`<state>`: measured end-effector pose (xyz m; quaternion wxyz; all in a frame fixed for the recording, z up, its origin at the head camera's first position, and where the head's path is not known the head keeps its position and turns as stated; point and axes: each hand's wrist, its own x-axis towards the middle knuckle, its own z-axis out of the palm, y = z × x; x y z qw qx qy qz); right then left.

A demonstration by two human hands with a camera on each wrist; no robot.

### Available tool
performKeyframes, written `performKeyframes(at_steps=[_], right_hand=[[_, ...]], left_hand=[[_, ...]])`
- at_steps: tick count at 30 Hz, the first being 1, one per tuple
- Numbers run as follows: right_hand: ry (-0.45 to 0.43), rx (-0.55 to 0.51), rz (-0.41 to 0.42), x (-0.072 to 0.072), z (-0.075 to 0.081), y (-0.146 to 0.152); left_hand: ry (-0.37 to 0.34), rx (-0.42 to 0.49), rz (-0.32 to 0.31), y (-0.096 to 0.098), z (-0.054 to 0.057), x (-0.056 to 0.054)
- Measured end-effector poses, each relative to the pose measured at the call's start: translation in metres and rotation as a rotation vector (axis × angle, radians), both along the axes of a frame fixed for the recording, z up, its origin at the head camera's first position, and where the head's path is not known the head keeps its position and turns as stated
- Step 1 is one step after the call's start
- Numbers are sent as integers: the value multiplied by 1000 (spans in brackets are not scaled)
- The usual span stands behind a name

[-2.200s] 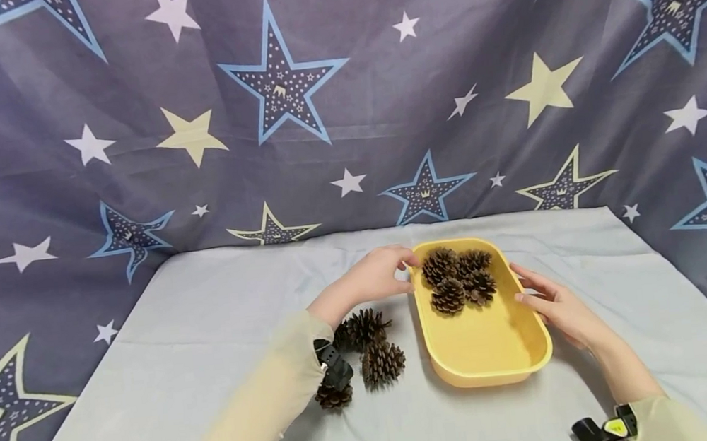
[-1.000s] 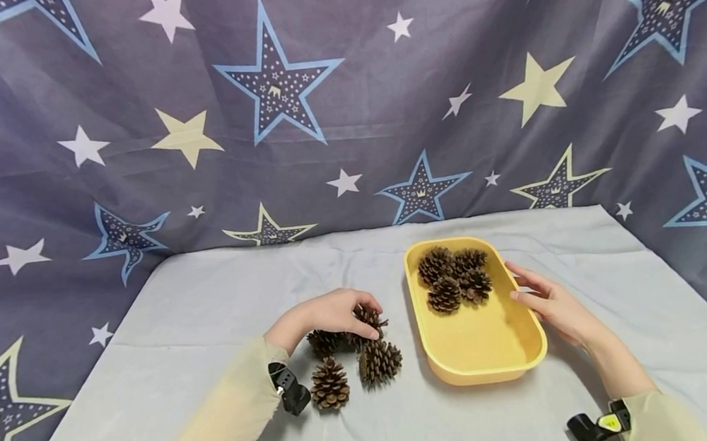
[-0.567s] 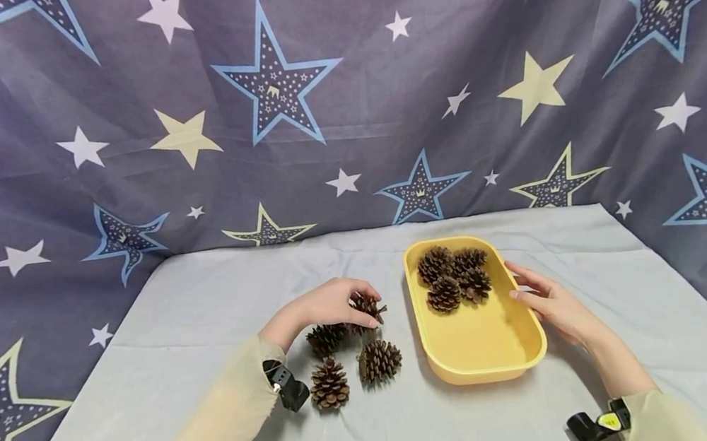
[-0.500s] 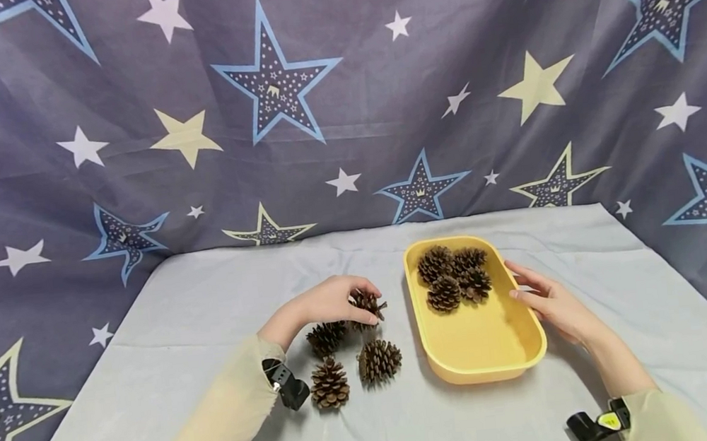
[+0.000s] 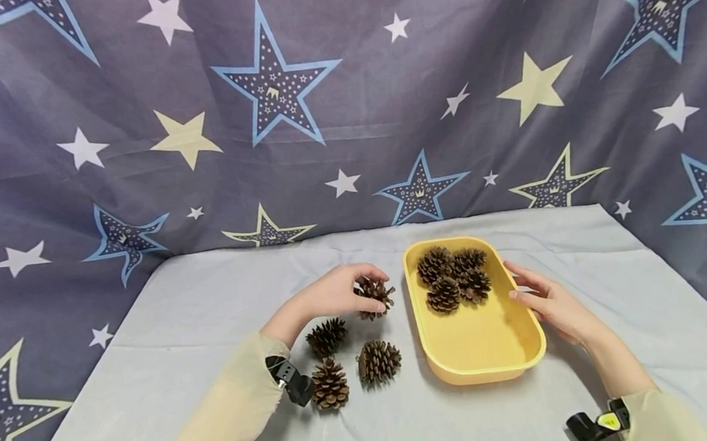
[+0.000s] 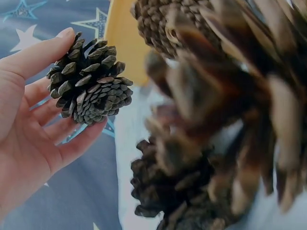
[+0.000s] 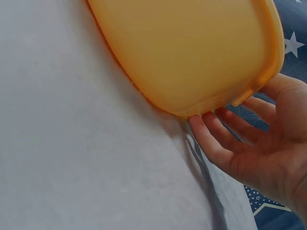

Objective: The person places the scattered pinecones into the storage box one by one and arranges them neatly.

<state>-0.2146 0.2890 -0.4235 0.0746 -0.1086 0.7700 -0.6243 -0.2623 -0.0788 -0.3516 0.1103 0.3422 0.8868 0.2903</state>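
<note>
My left hand (image 5: 341, 291) holds a pine cone (image 5: 374, 296) between thumb and fingers, left of a yellow plastic tub (image 5: 482, 361). In the left wrist view this pine cone (image 6: 91, 84) sits at the fingertips with its scaly base showing. Three more pine cones lie on the cloth near the left wrist: an upper one (image 5: 326, 338), a lower one (image 5: 329, 385) and a right one (image 5: 379, 361). Inside the tub's far left part sits a cluster of several pine cones (image 5: 444, 295). My right hand (image 5: 556, 307) rests its fingertips (image 7: 195, 122) against the tub's right outer wall.
A pale cloth (image 5: 216, 390) with shallow creases covers the table. Behind it hangs a dark curtain (image 5: 368, 105) printed with stars. Black cameras are strapped to both wrists, the left camera (image 5: 292, 381) close beside the lower loose pine cone.
The left hand has left the tub's rim, reached down to the loose pine cones and picked one up, now moved up and slightly right. The right hand stays at the tub.
</note>
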Motion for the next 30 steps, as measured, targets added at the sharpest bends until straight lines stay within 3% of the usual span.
performKeyframes(at_steps=[13,19,30], right_hand=[[2,-9,4,0,-1,1],[2,-13,9,0,0,2],[12,2,5,-1,-1,1]], left_hand=[[45,128,-22,26,4,1],[68,153,1,46,9,3],[60,148,-55,84,9,7]])
